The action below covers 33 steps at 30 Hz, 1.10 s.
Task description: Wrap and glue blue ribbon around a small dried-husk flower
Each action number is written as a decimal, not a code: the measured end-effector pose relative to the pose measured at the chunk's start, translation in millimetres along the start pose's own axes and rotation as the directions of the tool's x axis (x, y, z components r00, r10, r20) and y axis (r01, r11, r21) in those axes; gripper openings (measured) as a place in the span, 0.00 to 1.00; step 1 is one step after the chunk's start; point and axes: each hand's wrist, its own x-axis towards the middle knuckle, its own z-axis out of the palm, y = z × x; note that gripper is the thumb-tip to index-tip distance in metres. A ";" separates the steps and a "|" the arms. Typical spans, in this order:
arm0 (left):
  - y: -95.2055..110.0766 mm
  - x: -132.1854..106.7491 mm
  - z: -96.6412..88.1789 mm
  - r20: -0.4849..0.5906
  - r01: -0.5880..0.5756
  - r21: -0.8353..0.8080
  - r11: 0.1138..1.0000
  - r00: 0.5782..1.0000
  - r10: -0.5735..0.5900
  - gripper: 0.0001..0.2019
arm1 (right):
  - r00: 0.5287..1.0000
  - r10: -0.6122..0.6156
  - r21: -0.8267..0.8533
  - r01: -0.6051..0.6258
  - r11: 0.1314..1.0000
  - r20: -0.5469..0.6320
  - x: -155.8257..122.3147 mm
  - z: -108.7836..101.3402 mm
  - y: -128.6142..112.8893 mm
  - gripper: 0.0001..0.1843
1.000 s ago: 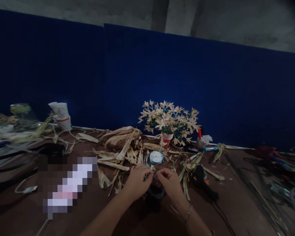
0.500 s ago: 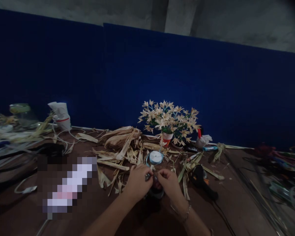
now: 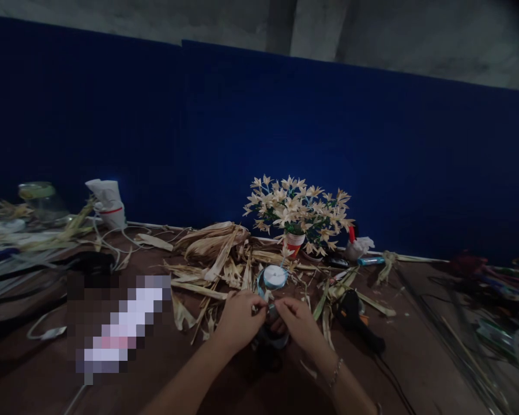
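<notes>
My left hand (image 3: 242,320) and my right hand (image 3: 301,324) meet at the middle of the table, fingertips pinched close together. What they pinch is too small and dim to make out. A tiny pale flower-like tip (image 3: 269,295) shows just beyond the fingertips. A dark object (image 3: 279,341), partly hidden by both hands, lies under them. Directly beyond stands a white-faced spool of light blue ribbon (image 3: 275,276). Behind it, a striped red and white cup (image 3: 294,242) holds a bunch of pale husk flowers (image 3: 296,207).
Dried corn husks (image 3: 214,248) spread behind and left of my hands. A black glue gun (image 3: 358,323) with a cord lies right. Farther right are thin rods (image 3: 454,340); a blurred-out pale object (image 3: 127,328) lies left. A blue panel (image 3: 199,127) stands behind the table.
My fingertips have shifted slightly, with both hands still pinched close together. My right wrist has moved a little to the right, and a pale scrap now shows beside it.
</notes>
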 end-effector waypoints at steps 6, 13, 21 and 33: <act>-5.6 3.1 5.0 -0.005 0.110 -0.195 0.975 0.994 -0.113 0.08 | 1.000 0.005 0.025 -0.005 1.000 -0.006 2.8 -1.2 2.2 0.15; -13.7 7.2 11.0 0.138 0.254 -0.539 0.803 0.967 -0.213 0.06 | 0.988 -0.012 0.055 0.021 0.998 -0.157 1.2 -6.9 -1.7 0.14; -15.9 8.9 -0.1 0.272 0.412 -0.744 0.525 0.906 -0.326 0.07 | 0.961 -0.081 -0.038 0.073 0.997 -0.263 -6.1 -13.5 -11.0 0.22; -29.4 10.0 -5.3 0.410 0.481 -0.844 0.235 0.864 -0.293 0.09 | 0.933 -0.203 -0.465 0.328 0.823 0.299 -17.5 -14.5 -14.8 0.18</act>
